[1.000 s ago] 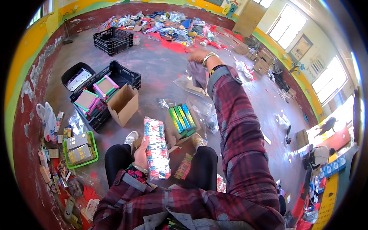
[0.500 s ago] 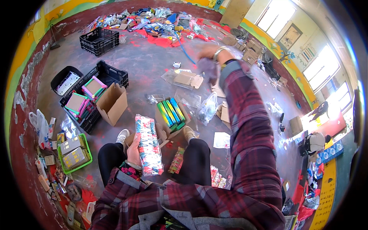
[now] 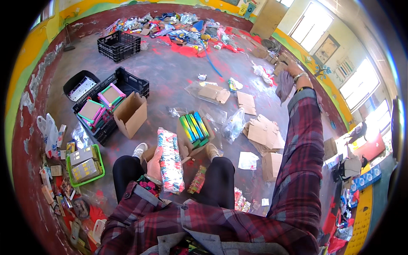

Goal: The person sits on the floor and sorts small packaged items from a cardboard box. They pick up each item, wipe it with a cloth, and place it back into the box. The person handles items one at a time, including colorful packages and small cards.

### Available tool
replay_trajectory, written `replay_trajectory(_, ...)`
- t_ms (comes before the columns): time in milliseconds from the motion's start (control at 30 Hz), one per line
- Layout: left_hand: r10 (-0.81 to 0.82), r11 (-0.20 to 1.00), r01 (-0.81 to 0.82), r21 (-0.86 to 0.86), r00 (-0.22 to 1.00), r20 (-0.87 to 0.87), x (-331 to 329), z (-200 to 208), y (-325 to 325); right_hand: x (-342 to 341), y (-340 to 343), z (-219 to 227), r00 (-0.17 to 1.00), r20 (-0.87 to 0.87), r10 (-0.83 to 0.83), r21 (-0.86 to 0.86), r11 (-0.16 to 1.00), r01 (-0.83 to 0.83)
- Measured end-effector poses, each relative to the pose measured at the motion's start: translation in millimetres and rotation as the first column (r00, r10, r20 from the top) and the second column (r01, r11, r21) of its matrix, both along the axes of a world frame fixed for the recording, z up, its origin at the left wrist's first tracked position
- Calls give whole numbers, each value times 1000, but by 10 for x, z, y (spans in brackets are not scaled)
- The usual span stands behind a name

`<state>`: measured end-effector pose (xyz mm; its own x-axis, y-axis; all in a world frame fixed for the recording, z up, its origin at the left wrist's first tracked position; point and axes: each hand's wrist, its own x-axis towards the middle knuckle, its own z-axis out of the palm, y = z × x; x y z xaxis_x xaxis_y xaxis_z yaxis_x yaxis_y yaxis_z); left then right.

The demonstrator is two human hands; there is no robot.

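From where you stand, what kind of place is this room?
Probably a storeroom or sorting room: black plastic crates, flattened cardboard and a heap of mixed packaging cover the bare floor.

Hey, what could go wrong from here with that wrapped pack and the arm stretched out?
The left hand grips the long floral-wrapped pack by one edge only, so it might slip. The right hand holds a grey wrapper far out, which may upset balance. Loose cardboard pieces underfoot could cause a trip.

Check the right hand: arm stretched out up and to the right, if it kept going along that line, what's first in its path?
Probably nothing close. The right hand, gripping a grey crumpled wrapper, points toward the far wall with scattered cardboard scraps on the floor below. Depth is unclear, but the line looks free up to the wall.
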<state>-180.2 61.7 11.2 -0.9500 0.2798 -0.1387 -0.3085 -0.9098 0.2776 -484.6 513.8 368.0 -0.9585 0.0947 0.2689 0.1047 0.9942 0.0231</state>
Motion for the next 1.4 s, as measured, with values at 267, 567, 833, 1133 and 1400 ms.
replay_trajectory(267,-11,999,12,-38,1000,18,-50,-243,35,374,-1815,-846,854,288,434,22,888,-459)
replay_trajectory(567,3,996,4,-92,997,74,-87,-363,3,1634,-4750,-360,90,-33,995,-195,82,-977)
replay_trajectory(833,-293,948,296,117,955,-46,-185,-480,-232,2794,-4438,-775,-436,25,900,-701,-295,-649)
replay_trajectory(1133,81,995,-79,-68,996,28,27,-331,-292,2187,-2596,-2932,406,130,905,-991,131,26)
replay_trajectory(1400,-117,983,116,140,993,-3,83,-114,-112,2572,-2525,-3633,429,185,884,-799,-118,590)
